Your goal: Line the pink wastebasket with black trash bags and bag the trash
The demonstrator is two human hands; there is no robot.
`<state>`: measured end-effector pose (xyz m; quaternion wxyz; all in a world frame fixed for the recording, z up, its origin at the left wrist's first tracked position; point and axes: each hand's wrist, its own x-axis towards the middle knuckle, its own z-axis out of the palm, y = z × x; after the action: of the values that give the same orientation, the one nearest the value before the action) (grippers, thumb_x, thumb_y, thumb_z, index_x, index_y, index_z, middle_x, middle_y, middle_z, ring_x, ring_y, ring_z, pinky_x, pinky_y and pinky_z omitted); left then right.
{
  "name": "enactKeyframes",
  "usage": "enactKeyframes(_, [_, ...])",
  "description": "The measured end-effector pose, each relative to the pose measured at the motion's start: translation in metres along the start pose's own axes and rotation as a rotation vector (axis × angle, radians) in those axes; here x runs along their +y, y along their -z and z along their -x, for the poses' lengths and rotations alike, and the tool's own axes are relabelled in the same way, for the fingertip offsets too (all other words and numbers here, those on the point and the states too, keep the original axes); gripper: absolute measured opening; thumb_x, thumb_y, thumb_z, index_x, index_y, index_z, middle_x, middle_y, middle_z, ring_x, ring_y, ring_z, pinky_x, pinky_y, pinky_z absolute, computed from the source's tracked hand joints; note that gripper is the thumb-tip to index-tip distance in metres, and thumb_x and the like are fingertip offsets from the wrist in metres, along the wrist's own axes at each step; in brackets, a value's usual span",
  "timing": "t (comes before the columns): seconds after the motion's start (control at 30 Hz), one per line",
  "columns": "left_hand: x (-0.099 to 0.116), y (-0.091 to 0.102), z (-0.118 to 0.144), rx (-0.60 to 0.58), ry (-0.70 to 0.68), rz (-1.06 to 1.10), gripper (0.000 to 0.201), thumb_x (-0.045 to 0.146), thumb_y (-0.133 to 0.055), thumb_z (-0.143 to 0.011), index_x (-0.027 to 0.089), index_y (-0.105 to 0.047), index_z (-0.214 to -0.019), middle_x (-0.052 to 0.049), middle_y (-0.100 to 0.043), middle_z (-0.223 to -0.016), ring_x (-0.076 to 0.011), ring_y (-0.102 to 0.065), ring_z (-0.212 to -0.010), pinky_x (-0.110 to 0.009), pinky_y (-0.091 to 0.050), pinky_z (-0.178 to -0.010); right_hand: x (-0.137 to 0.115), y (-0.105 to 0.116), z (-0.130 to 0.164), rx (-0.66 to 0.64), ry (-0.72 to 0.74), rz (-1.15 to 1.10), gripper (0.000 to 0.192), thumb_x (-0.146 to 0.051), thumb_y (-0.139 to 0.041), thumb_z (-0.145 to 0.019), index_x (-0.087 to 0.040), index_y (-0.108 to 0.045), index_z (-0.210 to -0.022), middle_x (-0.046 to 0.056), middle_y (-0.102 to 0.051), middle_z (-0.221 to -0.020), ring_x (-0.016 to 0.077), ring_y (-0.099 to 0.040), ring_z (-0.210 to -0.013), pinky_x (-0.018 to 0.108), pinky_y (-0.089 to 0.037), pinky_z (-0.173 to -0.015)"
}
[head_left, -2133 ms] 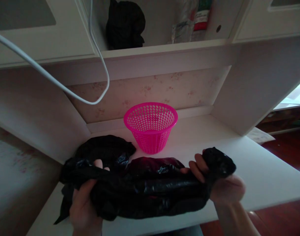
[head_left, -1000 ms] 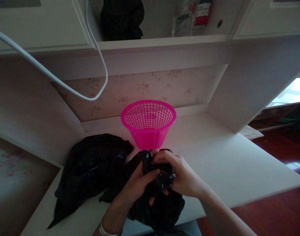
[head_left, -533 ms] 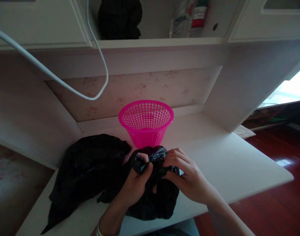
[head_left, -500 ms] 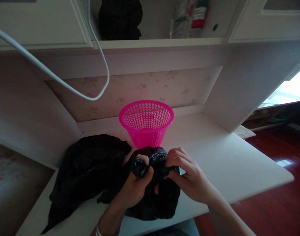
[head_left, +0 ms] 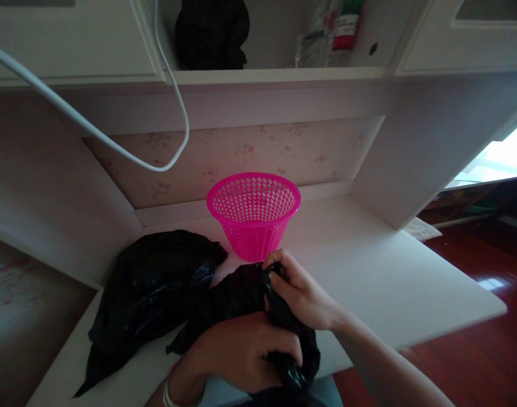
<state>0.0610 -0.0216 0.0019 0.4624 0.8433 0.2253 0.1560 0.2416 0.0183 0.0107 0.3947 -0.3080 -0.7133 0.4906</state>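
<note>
A crumpled black plastic bag (head_left: 235, 294) lies at the near edge of the white desk (head_left: 389, 282). My left hand (head_left: 241, 353) grips its lower part close to me, fingers curled over the plastic. My right hand (head_left: 298, 294) pinches the bag's upper edge just in front of a pink perforated basket (head_left: 253, 213), which stands upright with nothing visible inside. A second heap of black plastic bags (head_left: 152, 285) rests on the desk to the left, touching the one I hold.
A white cable (head_left: 114, 152) loops down from the upper left. On the shelf above sit a dark bundle (head_left: 211, 34) and a clear packet with a red label (head_left: 330, 34). Red wooden floor (head_left: 487, 362) lies right of the desk.
I had the bag stretched between both hands, then bunched it in front of the basket. Now my left hand has dropped lower and nearer to me while the right stays on the top edge.
</note>
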Motion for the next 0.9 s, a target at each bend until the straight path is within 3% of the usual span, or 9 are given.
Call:
enactKeyframes(0.1, [0.021,-0.006,0.005,0.097,0.162,-0.205,0.042,0.006,-0.062,-0.085,0.030,-0.076,-0.116,-0.004,-0.083,-0.099,-0.0236,-0.078,-0.085,-0.030,-0.059,-0.074,0.009,-0.005,-0.007,-0.003,-0.139,0.108,0.020,-0.033,-0.058,-0.097,-0.024,-0.057,-0.116,0.002,-0.066,-0.103,0.0187,-0.059,-0.091,0.036,-0.048,-0.082])
enactKeyframes(0.2, [0.028,-0.013,0.012,0.241,0.143,-0.473,0.068,0.005,-0.058,-0.086,0.038,-0.062,-0.145,-0.005,-0.081,-0.116,-0.0298,-0.079,-0.100,-0.042,-0.064,-0.088,0.012,-0.003,-0.008,0.013,-0.204,0.090,0.034,-0.036,-0.064,-0.093,-0.024,-0.056,-0.124,0.002,-0.066,-0.106,0.0202,-0.059,-0.095,0.038,-0.048,-0.087])
enactKeyframes(0.33, [0.016,-0.016,0.018,0.450,0.033,-0.786,0.074,0.000,-0.050,-0.082,0.024,-0.052,-0.152,-0.008,-0.078,-0.105,-0.0291,-0.077,-0.086,-0.047,-0.067,-0.081,0.013,0.002,-0.003,0.092,-0.217,-0.149,0.032,-0.048,-0.065,-0.097,-0.025,-0.055,-0.116,0.001,-0.062,-0.102,0.0183,-0.059,-0.094,0.036,-0.050,-0.088])
enactKeyframes(0.43, [0.004,-0.014,0.022,0.640,-0.001,-0.939,0.066,-0.002,-0.044,-0.085,0.016,-0.053,-0.148,-0.010,-0.076,-0.107,-0.0257,-0.075,-0.083,-0.040,-0.066,-0.078,0.014,0.002,0.011,0.158,-0.087,-0.257,0.031,-0.045,-0.066,-0.100,-0.031,-0.051,-0.123,0.002,-0.062,-0.118,0.0163,-0.063,-0.098,0.032,-0.053,-0.086])
enactKeyframes(0.57, [-0.005,-0.012,0.023,0.892,-0.028,-1.081,0.038,0.013,-0.042,-0.105,0.020,-0.065,-0.134,-0.012,-0.066,-0.117,-0.0227,-0.071,-0.099,-0.031,-0.063,-0.082,0.007,-0.012,0.039,0.426,0.268,0.110,0.036,-0.014,-0.066,-0.098,-0.032,-0.058,-0.127,0.005,-0.056,-0.137,0.0164,-0.057,-0.125,0.030,-0.048,-0.106])
enactKeyframes(0.67, [-0.002,-0.008,0.019,0.945,-0.079,-1.113,0.029,0.020,-0.046,-0.109,0.022,-0.069,-0.126,-0.012,-0.063,-0.130,-0.0244,-0.065,-0.117,-0.034,-0.058,-0.096,-0.005,-0.028,0.054,0.207,0.412,0.111,0.030,-0.002,-0.054,-0.095,-0.026,-0.064,-0.110,0.003,-0.065,-0.108,0.0131,-0.064,-0.099,0.023,-0.054,-0.086])
enactKeyframes(0.73, [0.001,-0.005,0.015,0.916,-0.128,-1.121,0.028,0.015,-0.047,-0.108,0.020,-0.070,-0.124,-0.010,-0.069,-0.135,-0.0281,-0.061,-0.127,-0.040,-0.050,-0.108,-0.008,-0.037,0.056,0.124,0.359,0.015,0.025,-0.003,-0.050,-0.094,-0.024,-0.063,-0.095,0.001,-0.066,-0.093,0.0119,-0.063,-0.082,0.021,-0.052,-0.073])
enactKeyframes(0.8, [0.003,-0.002,0.012,0.880,-0.180,-1.104,0.030,0.012,-0.043,-0.109,0.015,-0.070,-0.123,-0.009,-0.075,-0.132,-0.0296,-0.059,-0.133,-0.042,-0.045,-0.113,-0.006,-0.043,0.056,0.188,0.188,-0.043,0.024,-0.005,-0.049,-0.094,-0.022,-0.059,-0.081,-0.001,-0.063,-0.083,0.0116,-0.058,-0.075,0.021,-0.047,-0.068])
enactKeyframes(0.9, [0.004,-0.003,0.011,0.848,-0.199,-1.012,0.032,0.009,-0.039,-0.108,0.011,-0.067,-0.125,-0.012,-0.079,-0.123,-0.0235,-0.068,-0.125,-0.036,-0.050,-0.110,0.001,-0.046,0.055,0.195,-0.072,-0.056,0.021,-0.011,-0.052,-0.093,-0.022,-0.060,-0.078,-0.001,-0.064,-0.079,0.0139,-0.055,-0.075,0.025,-0.045,-0.071])
